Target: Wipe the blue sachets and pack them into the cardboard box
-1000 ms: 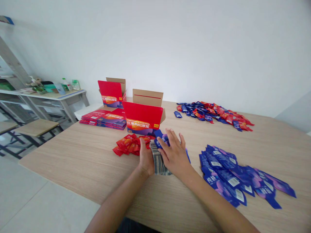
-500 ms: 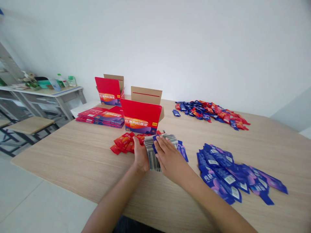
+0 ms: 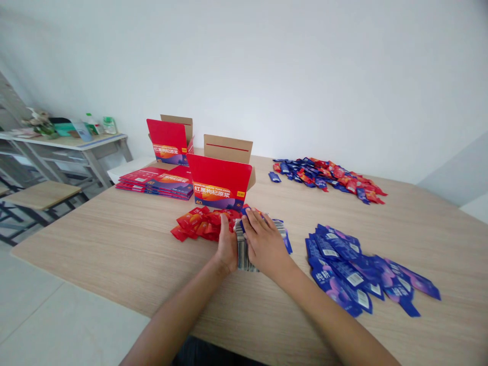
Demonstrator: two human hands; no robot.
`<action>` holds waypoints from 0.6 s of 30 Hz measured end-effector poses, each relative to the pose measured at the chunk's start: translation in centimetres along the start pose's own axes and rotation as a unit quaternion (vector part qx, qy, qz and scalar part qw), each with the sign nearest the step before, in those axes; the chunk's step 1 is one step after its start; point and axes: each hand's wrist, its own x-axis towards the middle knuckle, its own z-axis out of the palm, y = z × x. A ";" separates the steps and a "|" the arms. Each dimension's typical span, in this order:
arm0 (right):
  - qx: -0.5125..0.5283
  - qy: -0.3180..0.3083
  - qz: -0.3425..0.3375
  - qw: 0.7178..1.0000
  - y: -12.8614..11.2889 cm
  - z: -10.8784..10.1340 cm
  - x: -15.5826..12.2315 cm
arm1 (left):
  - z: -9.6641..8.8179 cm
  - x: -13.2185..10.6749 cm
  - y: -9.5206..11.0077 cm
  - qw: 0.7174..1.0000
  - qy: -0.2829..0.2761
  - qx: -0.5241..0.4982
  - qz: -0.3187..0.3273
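Observation:
Between my two hands is a grey-striped block (image 3: 245, 254), its fine light and dark lines like the edges of many stacked sachets. My left hand (image 3: 227, 249) grips its left side, thumb up. Across its top and right side lies my right hand (image 3: 267, 244), fingers stretched and pressing down. A blue sachet (image 3: 244, 211) shows at the right fingertips. Red sachets (image 3: 196, 221) are heaped just beyond my left hand. More blue sachets (image 3: 288, 243) stick out to the right of the block, partly hidden. An upright red carton (image 3: 219, 175) with raised flaps stands right behind.
A second open carton (image 3: 168, 137) stands further back, beside a stack of flat cartons (image 3: 156, 180). Blue sachets (image 3: 343, 269) lie spread at right. A mixed red and blue sachet pile (image 3: 324, 173) is near the wall. A stool (image 3: 49, 194) and side desk (image 3: 64, 142) are at left.
Both hands and the striped block have shifted slightly right, and the block looks squarer and more upright. My right hand now covers more of it. The whole view has shifted a little.

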 end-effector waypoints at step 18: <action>0.032 -0.015 -0.103 0.994 -1.1 -0.6 -0.8 | -0.2 -0.4 2.2 0.998 0.001 0.002 0.058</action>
